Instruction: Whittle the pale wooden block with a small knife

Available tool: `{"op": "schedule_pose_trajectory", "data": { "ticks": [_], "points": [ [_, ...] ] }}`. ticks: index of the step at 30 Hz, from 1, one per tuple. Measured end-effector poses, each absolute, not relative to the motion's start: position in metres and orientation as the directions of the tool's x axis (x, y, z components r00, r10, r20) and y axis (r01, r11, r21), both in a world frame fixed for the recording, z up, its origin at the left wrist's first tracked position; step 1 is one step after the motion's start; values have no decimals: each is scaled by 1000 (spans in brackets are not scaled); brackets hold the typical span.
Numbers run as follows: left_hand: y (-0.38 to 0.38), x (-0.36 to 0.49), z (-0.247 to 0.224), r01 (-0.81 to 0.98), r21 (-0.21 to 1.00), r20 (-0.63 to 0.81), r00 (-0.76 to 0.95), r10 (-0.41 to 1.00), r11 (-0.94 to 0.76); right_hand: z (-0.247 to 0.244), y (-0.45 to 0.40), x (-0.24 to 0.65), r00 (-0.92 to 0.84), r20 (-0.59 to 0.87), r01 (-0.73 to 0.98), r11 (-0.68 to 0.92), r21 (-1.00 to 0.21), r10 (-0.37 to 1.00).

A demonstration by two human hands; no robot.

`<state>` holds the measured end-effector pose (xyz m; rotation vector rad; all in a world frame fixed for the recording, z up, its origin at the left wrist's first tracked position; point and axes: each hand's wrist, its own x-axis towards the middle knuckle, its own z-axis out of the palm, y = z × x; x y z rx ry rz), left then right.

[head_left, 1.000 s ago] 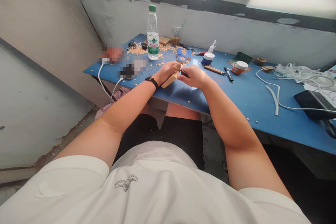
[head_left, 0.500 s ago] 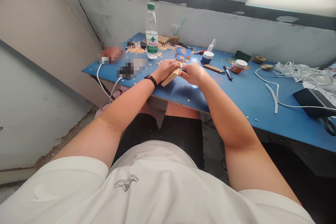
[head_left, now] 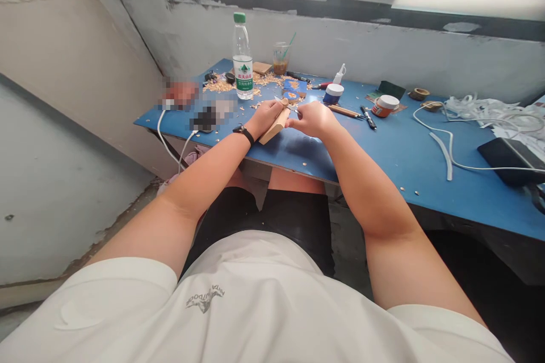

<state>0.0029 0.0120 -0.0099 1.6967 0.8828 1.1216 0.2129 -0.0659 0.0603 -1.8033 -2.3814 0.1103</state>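
My left hand [head_left: 264,118] is wrapped round a pale piece of wood [head_left: 275,129], which slants down toward the table's front edge. Close on its right, my right hand [head_left: 314,119] is closed round a small carving knife [head_left: 295,110]. The knife's thin blade lies across the upper end of the wood, and the handle is mostly hidden in my fingers. My right thumb points at the side of the wood. Just beyond my hands are small blue and orange pieces [head_left: 293,91] and scattered wood shavings [head_left: 219,83].
On the blue table [head_left: 383,153] stand a water bottle [head_left: 244,71], a cup with a straw [head_left: 280,59], a blue jar [head_left: 332,93] and an orange jar [head_left: 385,106]. Pencils [head_left: 344,111], a black pen [head_left: 368,117], a white cable [head_left: 451,150] and a black box [head_left: 506,161] lie rightward.
My right hand has shifted slightly, and its thumb has come away from the wood's upper end. The knife blade now shows across the wood. The camera view has tilted a little.
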Motion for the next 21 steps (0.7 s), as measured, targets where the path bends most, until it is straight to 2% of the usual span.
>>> {"op": "schedule_pose_trajectory", "data": {
  "ticks": [3, 8, 12, 16, 21],
  "points": [
    [1, 5, -2, 180, 926, 252, 363, 897, -333, 62, -73, 215, -365, 74, 911, 372, -179, 928],
    [-8, 1, 4, 174, 912, 282, 391, 876, -372, 65, -77, 215, -510, 70, 822, 510, -253, 857],
    [-1, -4, 1, 218, 841, 356, 468, 809, -496, 63, -73, 215, -455, 62, 864, 458, -211, 888],
    [9, -1, -5, 173, 851, 383, 442, 811, -496, 61, -69, 216, -395, 57, 903, 399, -161, 917],
    [16, 2, -13, 106, 887, 369, 419, 829, -449, 58, -62, 217, -342, 59, 925, 347, -157, 938]
  ]
}}
